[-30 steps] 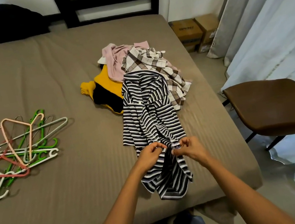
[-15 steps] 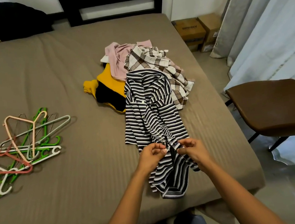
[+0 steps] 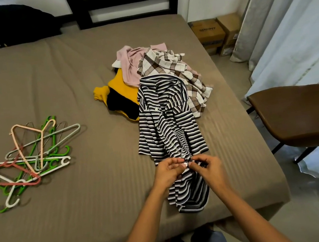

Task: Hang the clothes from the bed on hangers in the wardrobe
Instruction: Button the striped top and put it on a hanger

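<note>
A black-and-white striped shirt (image 3: 168,125) lies stretched out on the brown bed (image 3: 67,82), its hem near the front edge. My left hand (image 3: 168,172) and my right hand (image 3: 208,168) meet over its lower front, each pinching the fabric at the button line. Behind the shirt lies a pile with a plaid shirt (image 3: 178,71), a pink garment (image 3: 130,63) and a yellow-and-black garment (image 3: 118,98). A heap of several plastic hangers (image 3: 28,159) rests on the bed at the left.
A brown chair (image 3: 301,113) stands right of the bed. Cardboard boxes (image 3: 216,33) and pale curtains (image 3: 288,20) fill the back right corner. A dark garment (image 3: 22,23) hangs over the black bed frame at the head end. No wardrobe is in view.
My two hands have come closer together on the shirt's front, fingertips now nearly touching at a button. The shirt's lower part has bunched slightly. The pile and hangers have not moved.
</note>
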